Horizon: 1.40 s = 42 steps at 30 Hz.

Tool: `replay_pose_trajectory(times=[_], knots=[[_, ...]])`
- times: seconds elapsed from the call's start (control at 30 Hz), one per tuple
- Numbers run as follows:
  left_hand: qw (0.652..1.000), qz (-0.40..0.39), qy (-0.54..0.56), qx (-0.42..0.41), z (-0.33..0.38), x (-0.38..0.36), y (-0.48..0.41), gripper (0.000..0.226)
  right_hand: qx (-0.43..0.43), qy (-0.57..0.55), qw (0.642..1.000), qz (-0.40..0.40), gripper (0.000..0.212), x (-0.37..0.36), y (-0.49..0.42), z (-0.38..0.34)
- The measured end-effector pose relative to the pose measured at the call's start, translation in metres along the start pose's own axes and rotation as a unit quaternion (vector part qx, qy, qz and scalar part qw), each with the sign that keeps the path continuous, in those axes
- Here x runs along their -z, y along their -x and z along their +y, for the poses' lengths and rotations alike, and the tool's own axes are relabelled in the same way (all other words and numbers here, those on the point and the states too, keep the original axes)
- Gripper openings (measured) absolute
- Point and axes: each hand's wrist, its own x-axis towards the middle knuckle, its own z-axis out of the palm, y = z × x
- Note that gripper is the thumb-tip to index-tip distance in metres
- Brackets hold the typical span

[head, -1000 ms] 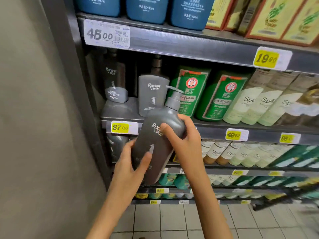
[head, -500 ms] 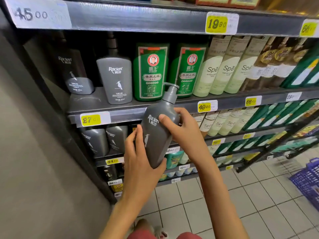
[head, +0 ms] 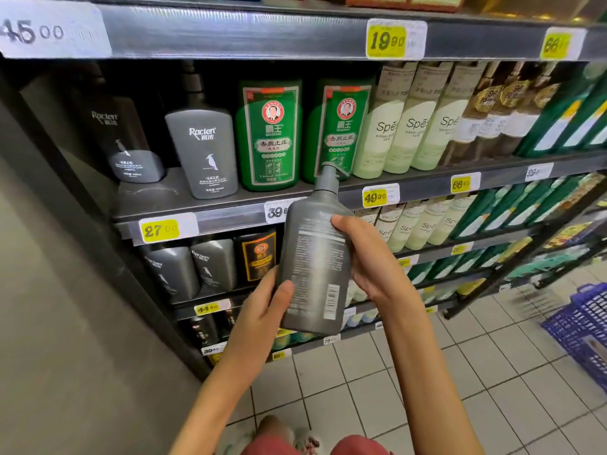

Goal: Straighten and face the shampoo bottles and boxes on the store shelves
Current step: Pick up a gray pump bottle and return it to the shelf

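I hold the grey pump bottle (head: 315, 264) in the air in front of the shelf (head: 157, 198), pump up, back label and barcode toward me. Left hand (head: 262, 310) grips its lower edge; right hand (head: 371, 257) wraps its upper side. Step, as I judge it: facing this bottle. The next move calls for a half turn, then standing it logo-outward beside the matching shelved bottle (head: 205, 152).

middle shelf (head: 147, 193) | grey Raclen bottles (head: 202, 152) | green bottles (head: 269, 133) | pale Spē bottles (head: 414, 123) | all upright
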Motion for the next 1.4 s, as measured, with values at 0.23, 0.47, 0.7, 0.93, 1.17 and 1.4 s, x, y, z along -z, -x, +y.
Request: replay_pose_trajectory(times=[0.23, 0.47, 0.7, 0.93, 1.17, 1.4], knots=[[0.913, 0.103, -0.394, 0.037, -0.009, -0.027, -0.010, 0.120, 0.012, 0.111, 0.987, 0.112, 0.019, -0.023, 0.002, 0.010], [0.969, 0.034, 0.217, 0.117, -0.012, 0.008, 0.001, 0.065, -0.052, 0.166, 0.985, -0.014, 0.060, -0.010, -0.001, 0.000], [0.981, -0.016, 0.176, 0.084, -0.012, 0.029, -0.004, 0.053, -0.047, 0.066, 0.992, -0.095, 0.024, -0.033, -0.002, 0.026], [0.992, 0.071, 0.078, 0.068, -0.021, 0.037, -0.017, 0.051, 0.018, 0.192, 0.978, -0.082, 0.031, -0.028, -0.001, 0.032], [0.995, 0.093, 0.045, 0.013, -0.036, 0.050, -0.017, 0.041, 0.038, 0.240, 0.959, -0.149, 0.048, -0.022, 0.001, 0.033], [0.996, 0.084, -0.017, -0.011, -0.029, 0.049, -0.024, 0.063, 0.095, 0.228, 0.955, -0.166, 0.056, -0.016, 0.001, 0.026]])
